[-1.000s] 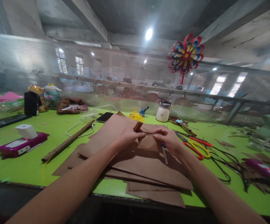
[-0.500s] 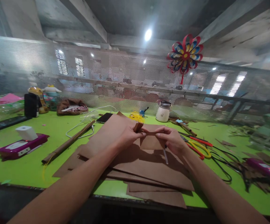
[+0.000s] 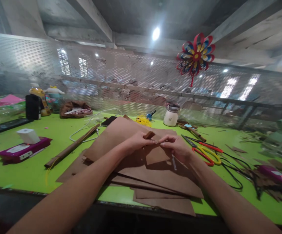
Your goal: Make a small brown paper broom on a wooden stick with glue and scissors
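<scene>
A strip of brown paper (image 3: 157,154), folded in narrow pleats at its left end, is held between both hands above a stack of brown paper sheets (image 3: 121,165). My left hand (image 3: 139,143) is closed around the pleated part, whose folded ends poke out above the fingers. Close beside it, my right hand (image 3: 176,146) pinches the top edge of the paper between thumb and fingers. A thin whitish stick (image 3: 174,162) shows just below the right hand; whether that hand holds it I cannot tell.
Scissors (image 3: 208,154) with red and yellow handles lie right of the stack, near black cords. On the left are a rolled brown paper tube (image 3: 71,146) and a purple power strip (image 3: 25,151). Behind stand a white jar (image 3: 171,116) and yellow strands (image 3: 143,121).
My hands have come closer together, and the flat stretch of paper between them has shortened and tilted. The view has shifted slightly.
</scene>
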Demonstrator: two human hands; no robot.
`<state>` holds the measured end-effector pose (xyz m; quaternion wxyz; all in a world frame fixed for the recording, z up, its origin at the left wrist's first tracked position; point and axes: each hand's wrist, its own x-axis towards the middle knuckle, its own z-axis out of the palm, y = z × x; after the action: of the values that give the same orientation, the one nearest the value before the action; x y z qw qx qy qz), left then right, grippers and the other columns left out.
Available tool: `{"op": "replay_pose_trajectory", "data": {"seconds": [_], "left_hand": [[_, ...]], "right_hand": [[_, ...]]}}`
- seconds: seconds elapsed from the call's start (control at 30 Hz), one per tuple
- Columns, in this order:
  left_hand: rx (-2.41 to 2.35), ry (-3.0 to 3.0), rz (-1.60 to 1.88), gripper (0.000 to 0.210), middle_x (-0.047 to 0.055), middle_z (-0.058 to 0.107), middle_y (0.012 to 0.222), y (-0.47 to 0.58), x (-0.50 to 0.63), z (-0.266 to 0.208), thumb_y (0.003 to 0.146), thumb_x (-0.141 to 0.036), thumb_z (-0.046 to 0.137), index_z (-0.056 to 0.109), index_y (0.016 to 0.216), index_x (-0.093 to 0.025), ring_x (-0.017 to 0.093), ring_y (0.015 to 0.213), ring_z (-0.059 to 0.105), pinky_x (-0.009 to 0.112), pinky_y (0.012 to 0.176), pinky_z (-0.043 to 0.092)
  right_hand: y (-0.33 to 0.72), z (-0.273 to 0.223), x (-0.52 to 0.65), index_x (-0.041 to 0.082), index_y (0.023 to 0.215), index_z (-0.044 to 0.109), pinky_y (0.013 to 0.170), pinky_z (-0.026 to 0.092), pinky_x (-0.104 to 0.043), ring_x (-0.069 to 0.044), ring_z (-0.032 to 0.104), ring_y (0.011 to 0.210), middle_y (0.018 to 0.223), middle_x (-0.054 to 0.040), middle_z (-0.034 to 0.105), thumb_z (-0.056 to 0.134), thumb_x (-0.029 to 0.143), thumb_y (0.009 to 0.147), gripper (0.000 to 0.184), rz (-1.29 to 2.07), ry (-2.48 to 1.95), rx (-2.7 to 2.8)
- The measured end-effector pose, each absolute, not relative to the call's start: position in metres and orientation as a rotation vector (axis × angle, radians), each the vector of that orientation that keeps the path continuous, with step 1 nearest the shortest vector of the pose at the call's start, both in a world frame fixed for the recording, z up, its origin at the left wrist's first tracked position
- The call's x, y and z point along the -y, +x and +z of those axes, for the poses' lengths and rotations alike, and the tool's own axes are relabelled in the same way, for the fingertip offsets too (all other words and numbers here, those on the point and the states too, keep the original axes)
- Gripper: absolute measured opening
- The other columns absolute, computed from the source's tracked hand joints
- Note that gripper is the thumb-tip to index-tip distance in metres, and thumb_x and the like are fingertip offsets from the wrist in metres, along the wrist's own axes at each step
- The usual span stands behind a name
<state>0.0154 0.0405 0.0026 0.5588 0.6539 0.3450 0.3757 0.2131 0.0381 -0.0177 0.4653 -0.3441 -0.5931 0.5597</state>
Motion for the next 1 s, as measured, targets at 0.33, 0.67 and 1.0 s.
{"op": "replay_pose_trajectory", "data": {"seconds": [0.33,0.67,1.0], "left_hand": [[-0.83,1.59,0.764,0.035,0.004,0.06,0.074,0.0139,-0.0462,-0.0052,0.066,-0.041,0.07,0.066,0.083,-0.012,0.011,0.061,0.046,0.023,0.053,0.027],[-0.946,1.558,0.805,0.029,-0.001,0.054,0.058,0.0137,-0.047,-0.0029,0.061,-0.035,0.074,0.065,0.073,-0.01,0.008,0.052,0.042,0.023,0.052,0.027],[-0.94,1.579,0.832,0.032,0.002,0.061,0.063,0.0169,-0.0482,-0.0056,0.059,-0.035,0.075,0.068,0.076,-0.008,0.011,0.056,0.05,0.024,0.057,0.035]], "right_hand": [[0.2131,-0.022,-0.0429,0.019,0.071,0.071,0.055,0.037,-0.024,-0.011,0.053,0.058,0.065,0.0008,0.064,0.079,0.024,0.055,0.018,1.353,-0.872,1.441],[0.2149,-0.0164,-0.0396,0.017,0.09,0.067,0.056,0.037,-0.023,-0.01,0.051,0.061,0.075,-0.0004,0.063,0.073,0.03,0.065,0.029,1.274,-0.878,1.606],[0.2104,-0.0238,-0.0446,0.014,0.07,0.066,0.052,0.034,-0.024,-0.011,0.047,0.053,0.059,0.0006,0.059,0.071,0.043,0.064,0.029,1.019,-1.084,1.64]]}}
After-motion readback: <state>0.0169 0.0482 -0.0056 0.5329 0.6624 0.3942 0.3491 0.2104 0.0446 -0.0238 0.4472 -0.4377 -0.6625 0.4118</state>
